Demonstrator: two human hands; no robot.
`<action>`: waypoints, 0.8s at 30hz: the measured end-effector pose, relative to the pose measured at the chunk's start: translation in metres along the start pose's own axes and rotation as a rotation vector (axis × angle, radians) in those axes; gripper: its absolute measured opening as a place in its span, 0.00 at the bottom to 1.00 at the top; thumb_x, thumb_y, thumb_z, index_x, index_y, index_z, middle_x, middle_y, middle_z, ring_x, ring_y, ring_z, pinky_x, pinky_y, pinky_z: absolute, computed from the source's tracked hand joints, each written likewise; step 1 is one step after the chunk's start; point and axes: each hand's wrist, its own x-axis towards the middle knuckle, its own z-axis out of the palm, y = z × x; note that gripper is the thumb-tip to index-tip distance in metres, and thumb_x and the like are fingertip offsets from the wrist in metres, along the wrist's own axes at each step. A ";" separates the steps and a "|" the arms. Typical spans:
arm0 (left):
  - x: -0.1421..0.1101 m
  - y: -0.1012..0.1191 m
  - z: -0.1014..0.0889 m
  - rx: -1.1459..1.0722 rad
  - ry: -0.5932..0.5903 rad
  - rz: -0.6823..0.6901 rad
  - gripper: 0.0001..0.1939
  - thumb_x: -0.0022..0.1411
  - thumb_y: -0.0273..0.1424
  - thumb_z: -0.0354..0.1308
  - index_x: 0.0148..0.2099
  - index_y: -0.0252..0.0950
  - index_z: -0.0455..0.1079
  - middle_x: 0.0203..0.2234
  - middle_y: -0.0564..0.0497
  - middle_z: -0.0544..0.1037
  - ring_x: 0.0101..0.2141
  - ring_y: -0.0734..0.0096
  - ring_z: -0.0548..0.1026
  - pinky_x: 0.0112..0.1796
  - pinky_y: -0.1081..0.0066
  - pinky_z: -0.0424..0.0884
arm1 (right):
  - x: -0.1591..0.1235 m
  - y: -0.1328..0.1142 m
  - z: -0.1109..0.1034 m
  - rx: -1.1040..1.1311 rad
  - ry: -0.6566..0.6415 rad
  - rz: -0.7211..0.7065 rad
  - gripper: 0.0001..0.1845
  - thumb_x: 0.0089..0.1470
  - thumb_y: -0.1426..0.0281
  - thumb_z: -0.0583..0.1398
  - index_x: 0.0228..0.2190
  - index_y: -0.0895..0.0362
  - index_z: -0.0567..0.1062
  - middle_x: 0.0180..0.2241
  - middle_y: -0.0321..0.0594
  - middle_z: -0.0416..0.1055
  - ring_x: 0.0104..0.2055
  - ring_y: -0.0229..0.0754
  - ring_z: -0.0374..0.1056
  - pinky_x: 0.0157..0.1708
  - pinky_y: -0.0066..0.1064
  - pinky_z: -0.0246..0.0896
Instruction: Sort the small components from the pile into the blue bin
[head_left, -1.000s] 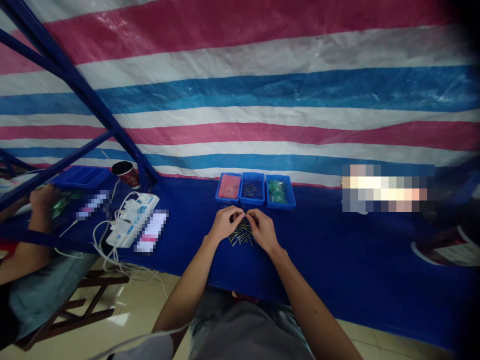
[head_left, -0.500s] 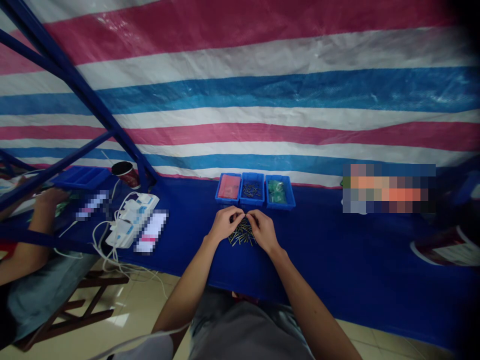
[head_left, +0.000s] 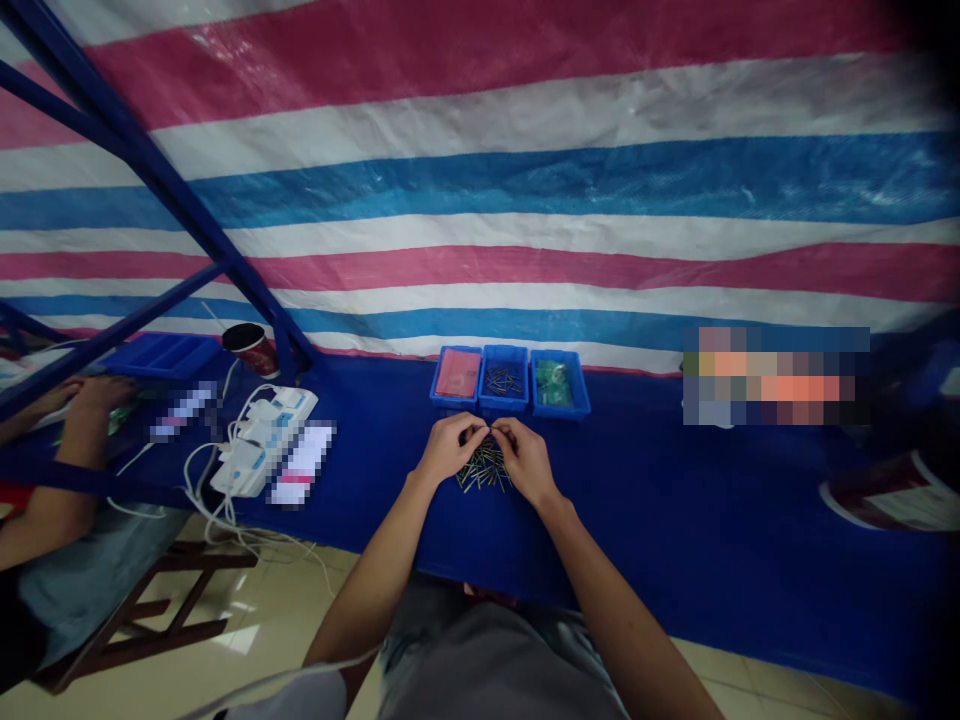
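A loose pile of thin metal screws or nails lies on the blue tabletop, dark and brassy in colour. Over the pile's left side is my left hand, its thumb and fingertips pinched together. My right hand mirrors it on the other side, also in a pinch. Their fingertips meet or nearly meet above the pile; anything between them is too small to make out. Just beyond stand three blue bins: one with pink bags or sheets, one with dark thin metal pieces, one with green packets.
To the left are a white power strip with tangled cables, a blurred-out phone-like object and a dark cup. A blue frame post separates a co-worker's arm. A red-and-white tub stands right.
My two hands stay pinched above the pile, with hardly any movement. At the far left, the co-worker's other hand has come into view beside the nearer one.
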 end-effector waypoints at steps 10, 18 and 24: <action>0.000 0.002 -0.001 0.007 -0.001 -0.001 0.12 0.70 0.36 0.54 0.40 0.35 0.75 0.25 0.53 0.71 0.26 0.74 0.68 0.31 0.74 0.64 | -0.001 0.001 0.000 -0.012 0.010 -0.017 0.13 0.66 0.64 0.53 0.38 0.53 0.75 0.34 0.41 0.76 0.36 0.45 0.72 0.37 0.33 0.63; 0.001 0.002 -0.001 0.004 0.010 -0.004 0.13 0.69 0.38 0.55 0.39 0.35 0.76 0.24 0.52 0.72 0.25 0.74 0.68 0.31 0.74 0.64 | -0.001 0.001 -0.001 -0.038 0.015 -0.027 0.13 0.66 0.64 0.52 0.35 0.54 0.75 0.32 0.39 0.74 0.33 0.43 0.70 0.35 0.31 0.61; 0.000 0.001 0.000 -0.005 0.016 -0.003 0.14 0.70 0.38 0.55 0.39 0.35 0.75 0.24 0.52 0.72 0.25 0.74 0.68 0.31 0.74 0.64 | -0.001 0.001 -0.001 -0.049 0.001 -0.026 0.14 0.67 0.63 0.52 0.35 0.54 0.74 0.32 0.40 0.74 0.33 0.43 0.70 0.34 0.31 0.60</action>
